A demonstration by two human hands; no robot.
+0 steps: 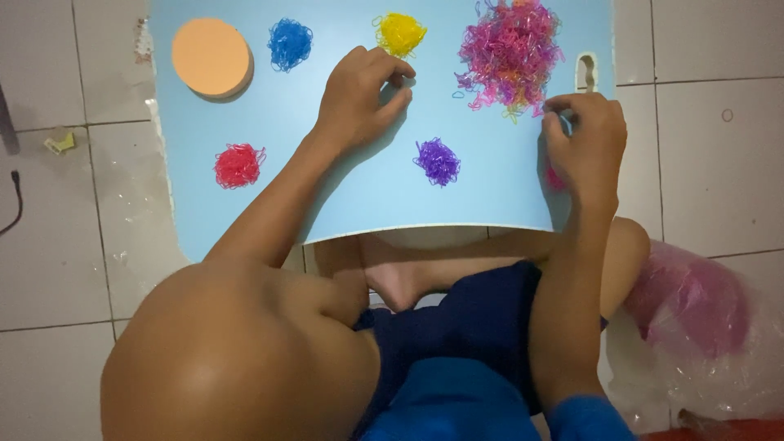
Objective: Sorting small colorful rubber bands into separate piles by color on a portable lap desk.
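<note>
A light blue board [343, 196] lies on the tiled floor in front of me. On it sit small heaps of tiny elastic bands: blue [290, 43], yellow [399, 33], red [238, 166], purple [438, 160], and a large mixed pink-and-orange pile [510, 53]. My left hand [359, 94] rests mid-board just below the yellow heap, fingertips pinched together; what they hold is too small to see. My right hand [584, 143] sits at the board's right edge below the mixed pile, fingers curled, partly covering a pink heap [555, 180].
An orange round disc [211, 57] lies at the board's far left corner. A clear plastic bag with pink bands [694, 306] sits on the floor by my right knee. My legs are folded under the board's near edge. A cable end [16, 196] lies at far left.
</note>
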